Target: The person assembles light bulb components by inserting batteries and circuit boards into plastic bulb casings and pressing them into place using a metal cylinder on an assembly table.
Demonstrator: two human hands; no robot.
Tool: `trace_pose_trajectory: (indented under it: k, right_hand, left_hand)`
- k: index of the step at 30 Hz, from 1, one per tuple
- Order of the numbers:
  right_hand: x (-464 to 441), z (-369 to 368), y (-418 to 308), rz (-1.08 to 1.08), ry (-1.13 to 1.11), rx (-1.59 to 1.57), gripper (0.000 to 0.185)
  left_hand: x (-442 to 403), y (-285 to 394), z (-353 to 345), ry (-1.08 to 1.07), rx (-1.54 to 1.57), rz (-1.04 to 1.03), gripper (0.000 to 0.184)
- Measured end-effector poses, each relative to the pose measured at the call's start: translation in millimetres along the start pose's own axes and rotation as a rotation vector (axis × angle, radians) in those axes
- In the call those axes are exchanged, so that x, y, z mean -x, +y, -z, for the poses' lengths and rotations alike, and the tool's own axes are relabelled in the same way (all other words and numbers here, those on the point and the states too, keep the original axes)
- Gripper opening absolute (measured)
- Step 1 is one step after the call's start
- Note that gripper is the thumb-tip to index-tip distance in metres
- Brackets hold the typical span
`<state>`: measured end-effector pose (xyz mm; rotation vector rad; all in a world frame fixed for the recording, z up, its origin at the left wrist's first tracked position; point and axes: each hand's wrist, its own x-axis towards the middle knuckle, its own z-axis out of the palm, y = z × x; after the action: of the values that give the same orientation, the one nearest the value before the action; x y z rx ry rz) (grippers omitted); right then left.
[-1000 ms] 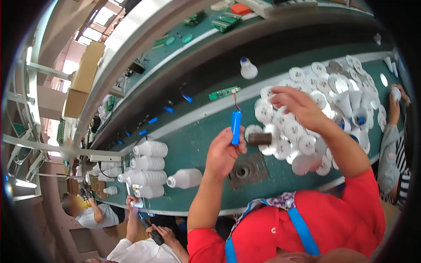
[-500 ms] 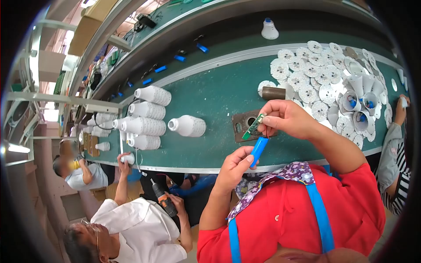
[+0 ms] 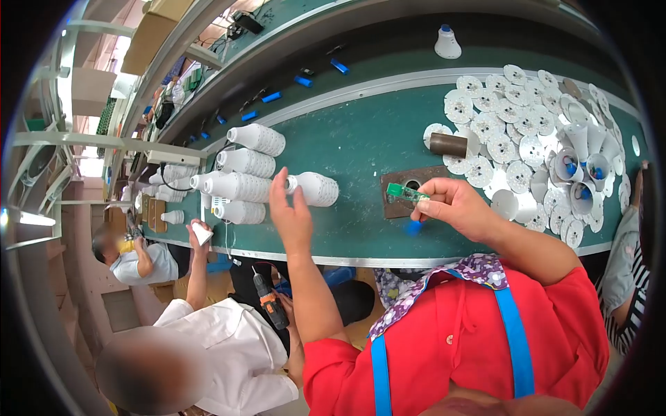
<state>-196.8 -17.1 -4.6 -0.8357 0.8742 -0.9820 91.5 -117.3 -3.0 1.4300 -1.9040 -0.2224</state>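
My right hand (image 3: 454, 208) pinches a small green circuit board (image 3: 401, 191) over a brown metal block (image 3: 392, 206) with a round hole. A blue cylindrical battery (image 3: 414, 227) hangs blurred below those fingers. My left hand (image 3: 291, 218) is raised beside a lone white bulb housing (image 3: 319, 190) lying on its side. Its fingers are apart, with the fingertips at the housing's narrow end; whether they touch it I cannot tell. More white bulb housings (image 3: 239, 187) lie stacked just to the left of that hand.
A large heap of round white LED plates (image 3: 510, 114) covers the right side of the green bench (image 3: 361, 149), with white cones (image 3: 581, 194) among them. A brown cylinder (image 3: 448, 145) lies nearby. Blue batteries (image 3: 303, 81) line the back ledge. A co-worker at left holds a drill (image 3: 270, 301).
My left hand has let go of the blue battery and moved left to the lone bulb housing, its fingers opening. The battery now dangles under my right hand, and the board has turned.
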Motion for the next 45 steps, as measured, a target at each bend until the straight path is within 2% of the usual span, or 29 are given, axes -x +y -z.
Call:
trace_pose_trajectory:
  k: [2,3,6,7,11,14,15,19,22,23,26,28,29,33,35,36,37,38,39,40,45]
  right_hand:
    - [2.8,2.1,-0.6,-0.001,0.021,0.029,0.020]
    - [4.1,3.1,-1.1,-0.004,0.028,0.045,0.020]
    - [3.8,5.1,-3.5,-0.060,0.023,0.003,0.020]
    - [3.0,5.5,-1.9,-0.060,0.016,-0.028,0.020]
    - [-0.8,3.6,0.0,-0.038,0.016,-0.175,0.019]
    - [-0.9,2.0,-2.6,-0.022,0.025,-0.163,0.018]
    - [-0.7,1.7,-2.7,-0.017,0.021,-0.135,0.018]
    - [1.3,4.5,2.1,-0.038,0.037,-0.121,0.019]
    - [1.1,4.3,-2.4,-0.042,0.077,-0.073,0.020]
    - [2.5,2.6,-9.2,-0.052,0.086,-0.032,0.021]
    - [3.0,-1.4,-11.7,-0.018,0.081,0.069,0.022]
    - [4.1,-1.4,-11.8,-0.001,0.071,0.155,0.021]
    - [5.1,-1.3,-12.1,-0.009,0.069,0.207,0.020]
    - [7.7,-1.3,-6.4,0.009,0.094,0.402,0.017]
    - [4.8,2.4,0.3,0.222,0.091,0.604,0.016]
    - [3.0,5.2,5.0,0.329,0.089,0.706,0.015]
    - [1.9,6.9,8.8,0.312,0.094,0.749,0.015]
    - [4.6,7.8,7.6,0.175,0.061,0.642,0.015]
    - [8.0,5.4,-1.1,0.040,0.027,0.535,0.016]
    - [9.7,3.7,-5.7,-0.093,-0.008,0.424,0.016]
    - [11.1,12.7,-1.5,-0.181,-0.128,0.256,0.018]
  left_hand:
    - [-1.8,-5.2,6.1,-0.068,0.067,0.111,0.039]
    - [-3.2,-5.8,5.5,-0.007,0.045,0.036,0.036]
    - [-1.9,1.9,15.6,0.073,0.167,0.140,0.033]
    - [-1.6,-2.0,17.6,0.086,0.154,0.116,0.033]
    - [0.5,28.4,23.5,0.392,0.443,0.153,0.035]
    - [8.1,12.4,23.3,0.317,0.225,0.203,0.031]
    - [6.6,10.2,21.2,0.246,-0.097,0.068,0.031]
    - [6.5,24.7,27.0,0.352,0.516,0.369,0.030]
    - [8.3,44.1,32.8,0.515,0.928,0.294,0.029]
    - [12.9,60.2,29.4,0.536,0.976,0.329,0.029]
    - [44.9,63.0,10.5,0.164,1.097,0.360,0.029]
    - [56.9,87.7,-11.1,0.075,1.175,0.447,0.029]
    - [62.7,95.9,-19.9,0.048,1.101,0.476,0.028]
    - [84.1,95.3,-41.2,-0.143,0.947,0.354,0.035]
    - [87.1,101.1,-45.7,-0.179,0.829,0.231,0.039]
    - [87.1,105.3,-45.1,-0.208,0.849,0.232,0.042]
    - [86.7,110.8,-43.5,-0.238,0.869,0.233,0.045]
    - [87.6,113.6,-42.8,-0.265,0.890,0.235,0.048]
    - [89.1,109.5,-40.7,-0.335,0.932,0.328,0.052]
    - [90.1,107.1,-40.8,-0.343,0.939,0.304,0.051]
    - [88.5,101.3,-40.2,-0.374,0.959,0.172,0.047]
